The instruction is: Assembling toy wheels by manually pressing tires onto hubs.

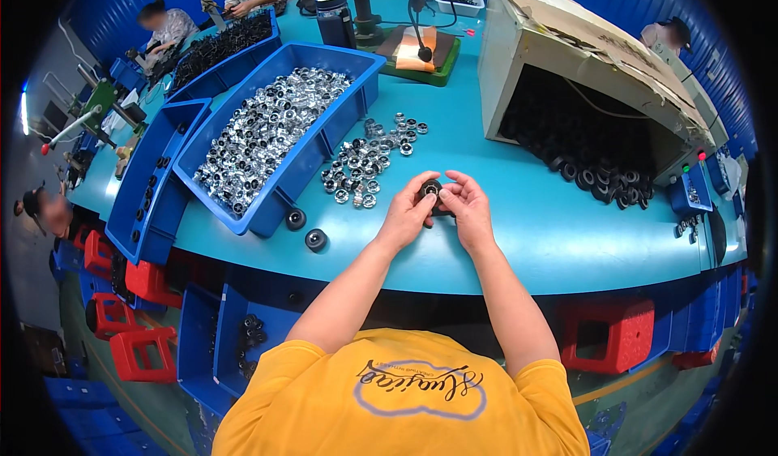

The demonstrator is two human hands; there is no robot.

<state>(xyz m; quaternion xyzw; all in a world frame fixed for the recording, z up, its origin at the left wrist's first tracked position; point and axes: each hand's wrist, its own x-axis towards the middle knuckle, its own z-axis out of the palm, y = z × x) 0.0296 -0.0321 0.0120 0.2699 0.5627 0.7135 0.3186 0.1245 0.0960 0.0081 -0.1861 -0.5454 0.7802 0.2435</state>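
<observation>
One black piece is pinched by the left hand and right hand toward the table's front edge. Two black wheels are seemingly completed; many clear hubs are left loose.

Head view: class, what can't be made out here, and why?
All in the head view:
Dark part between the left hand and right hand: their grip hides much of it.
Back of the open-fronted box: lost in shadow.
Black pieces in the far blue tray: too small and tangled to tell apart.
</observation>
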